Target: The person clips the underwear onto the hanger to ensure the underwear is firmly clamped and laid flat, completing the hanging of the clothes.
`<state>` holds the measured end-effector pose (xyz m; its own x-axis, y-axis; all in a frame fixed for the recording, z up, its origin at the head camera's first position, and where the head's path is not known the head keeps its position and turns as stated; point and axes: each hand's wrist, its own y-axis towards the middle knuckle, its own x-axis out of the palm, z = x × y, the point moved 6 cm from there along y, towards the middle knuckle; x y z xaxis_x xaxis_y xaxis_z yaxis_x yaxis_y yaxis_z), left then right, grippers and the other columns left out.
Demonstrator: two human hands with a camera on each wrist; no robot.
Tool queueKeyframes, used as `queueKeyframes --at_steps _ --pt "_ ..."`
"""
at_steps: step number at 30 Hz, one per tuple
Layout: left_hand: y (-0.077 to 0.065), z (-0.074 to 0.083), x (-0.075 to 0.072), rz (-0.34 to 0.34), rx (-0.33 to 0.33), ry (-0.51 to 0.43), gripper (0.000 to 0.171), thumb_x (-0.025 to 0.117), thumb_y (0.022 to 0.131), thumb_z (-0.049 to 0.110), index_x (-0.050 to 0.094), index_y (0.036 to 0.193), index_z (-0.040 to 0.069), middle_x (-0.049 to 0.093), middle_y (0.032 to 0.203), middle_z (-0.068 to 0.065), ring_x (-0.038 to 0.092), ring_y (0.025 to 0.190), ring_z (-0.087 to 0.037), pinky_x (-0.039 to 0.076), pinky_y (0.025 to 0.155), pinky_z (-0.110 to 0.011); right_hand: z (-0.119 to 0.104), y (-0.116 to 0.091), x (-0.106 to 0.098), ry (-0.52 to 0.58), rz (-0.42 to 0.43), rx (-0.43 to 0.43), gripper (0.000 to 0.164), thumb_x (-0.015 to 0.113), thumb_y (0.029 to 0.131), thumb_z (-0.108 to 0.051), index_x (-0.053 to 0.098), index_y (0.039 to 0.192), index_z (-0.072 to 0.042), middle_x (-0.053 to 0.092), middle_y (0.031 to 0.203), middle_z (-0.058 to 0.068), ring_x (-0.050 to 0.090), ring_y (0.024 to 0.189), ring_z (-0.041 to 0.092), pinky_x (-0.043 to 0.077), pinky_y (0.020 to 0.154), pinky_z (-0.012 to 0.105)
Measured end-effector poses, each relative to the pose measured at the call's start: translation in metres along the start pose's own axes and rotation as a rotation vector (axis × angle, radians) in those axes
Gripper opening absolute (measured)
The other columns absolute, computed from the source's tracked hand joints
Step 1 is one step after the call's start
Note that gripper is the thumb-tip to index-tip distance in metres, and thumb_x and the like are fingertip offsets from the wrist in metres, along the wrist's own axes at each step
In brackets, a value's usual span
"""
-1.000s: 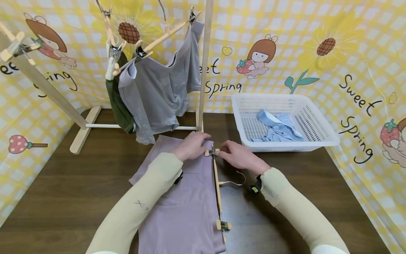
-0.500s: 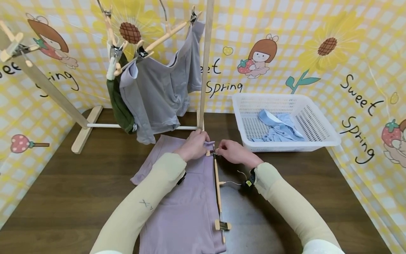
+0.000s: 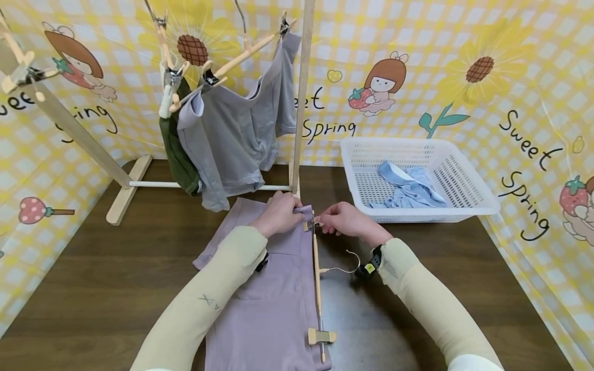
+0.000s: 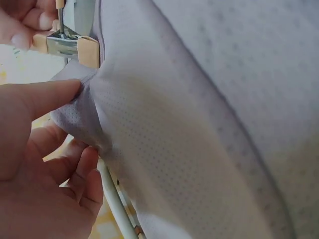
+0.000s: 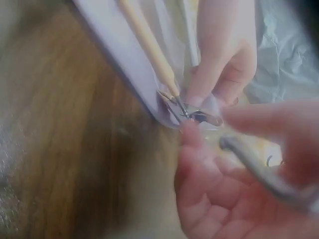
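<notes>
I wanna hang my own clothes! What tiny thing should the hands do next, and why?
Maybe the left hand should nudge the corner of the lavender garment into the far clip of the hanger: it pinches that corner right beside the clip, while the right hand pinches the clip's end.

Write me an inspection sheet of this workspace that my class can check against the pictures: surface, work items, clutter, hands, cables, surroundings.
Surface: dark brown wood-grain table.
Work items: mauve garment lying flat; wooden clip hanger along its right edge, hook pointing right. Whether the near clip grips the cloth cannot be told.
Clutter: white basket at far right, holding light-blue cloth.
Left hand: fingers pinch the garment's far right corner.
Right hand: fingers pinch the hanger's far clip.
Cables: nothing seen.
Surroundings: wooden rack at far left with grey and dark-green clothes hanging; yellow checked backdrop reading "Sweet Spring".
</notes>
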<state>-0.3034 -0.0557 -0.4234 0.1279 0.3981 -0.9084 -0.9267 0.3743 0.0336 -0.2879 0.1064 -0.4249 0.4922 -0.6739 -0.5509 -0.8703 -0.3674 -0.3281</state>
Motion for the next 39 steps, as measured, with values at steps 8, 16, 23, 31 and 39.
queueKeyframes --at_steps 8,16,23,31,39 --pt "-0.004 -0.001 -0.001 -0.006 0.007 -0.054 0.017 0.065 0.100 0.026 0.071 0.109 0.013 0.065 0.094 0.000 0.051 0.102 -0.026 0.034 0.089 -0.045 0.011 0.003 0.011 -0.048 -0.078 0.063 0.040 0.060 0.102 -0.041 0.068 0.102 -0.001 0.071 0.080 0.007 0.066 0.069 0.019 0.053 0.060 0.030" --pt "-0.005 -0.003 -0.002 -0.010 0.032 -0.099 0.009 0.063 0.100 0.022 0.064 0.098 0.013 0.053 0.076 0.001 0.054 0.084 -0.022 0.032 0.082 -0.044 0.009 0.001 0.015 -0.118 -0.105 -0.015 0.024 0.065 0.101 -0.030 0.064 0.091 -0.008 0.063 0.081 0.008 0.059 0.067 0.021 0.046 0.054 0.029" --pt "-0.008 -0.005 0.001 -0.072 0.042 -0.063 0.029 0.060 0.101 0.022 0.049 0.076 0.012 0.047 0.068 -0.001 0.050 0.074 -0.022 0.034 0.078 -0.042 0.002 -0.002 0.008 -0.033 -0.059 -0.076 0.018 0.059 0.105 -0.025 0.057 0.102 -0.007 0.069 0.091 0.011 0.062 0.075 0.025 0.051 0.058 0.032" --pt "-0.012 -0.008 0.001 -0.190 0.013 -0.126 0.023 0.045 0.101 0.025 0.056 0.087 0.011 0.057 0.079 -0.004 0.055 0.078 -0.024 0.036 0.094 -0.050 0.001 -0.002 0.006 0.384 -0.114 -0.024 0.035 0.064 0.101 -0.013 0.059 0.127 0.011 0.072 0.092 0.007 0.061 0.079 0.016 0.053 0.071 0.026" --pt "-0.020 -0.015 -0.005 -0.195 0.006 -0.311 0.022 0.044 0.100 0.021 0.057 0.086 0.010 0.060 0.080 -0.003 0.054 0.070 -0.018 0.043 0.070 -0.034 0.008 -0.004 0.010 0.523 -0.191 -0.013 0.034 0.063 0.102 -0.015 0.061 0.124 0.012 0.074 0.106 0.017 0.071 0.094 0.018 0.054 0.092 0.040"
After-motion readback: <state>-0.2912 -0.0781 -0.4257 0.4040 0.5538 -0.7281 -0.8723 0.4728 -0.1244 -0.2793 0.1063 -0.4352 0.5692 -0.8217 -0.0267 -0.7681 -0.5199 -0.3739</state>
